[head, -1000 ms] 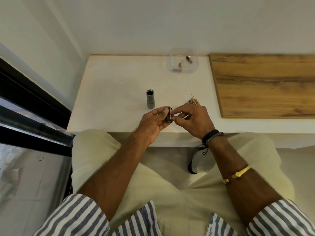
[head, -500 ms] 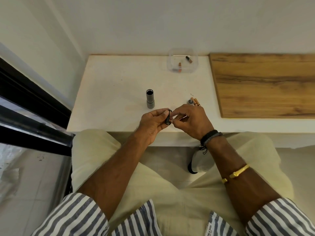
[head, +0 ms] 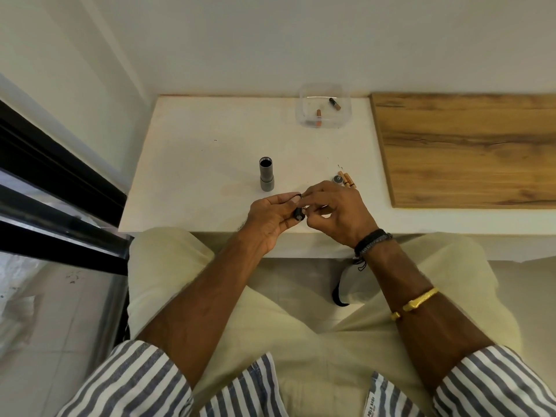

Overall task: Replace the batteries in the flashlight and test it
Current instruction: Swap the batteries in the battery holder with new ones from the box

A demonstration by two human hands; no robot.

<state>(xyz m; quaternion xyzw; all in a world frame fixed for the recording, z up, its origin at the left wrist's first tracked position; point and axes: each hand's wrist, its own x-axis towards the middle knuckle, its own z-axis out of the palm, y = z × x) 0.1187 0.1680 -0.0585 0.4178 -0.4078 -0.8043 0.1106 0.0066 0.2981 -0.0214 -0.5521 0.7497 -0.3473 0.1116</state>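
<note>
The grey flashlight body [head: 266, 175] stands upright on the white table [head: 204, 164] with its open end up. Just in front of it, my left hand [head: 272, 218] grips a small black battery holder [head: 298, 215] over the table's front edge. My right hand [head: 337, 212] pinches at the holder's right end; whatever sits in its fingertips is hidden. Two copper-coloured batteries [head: 347, 179] and the round grey end cap [head: 338, 179] lie on the table just beyond my right hand.
A clear plastic tub [head: 325, 108] at the table's back edge holds two more batteries. A wooden board [head: 469, 149] covers the table's right side. A black window frame [head: 57, 188] runs along the left. My knees sit under the front edge.
Both hands stay together at the table's front edge. The holder has turned and dropped lower in my left fingers, and my right fingers have shifted at its end.
</note>
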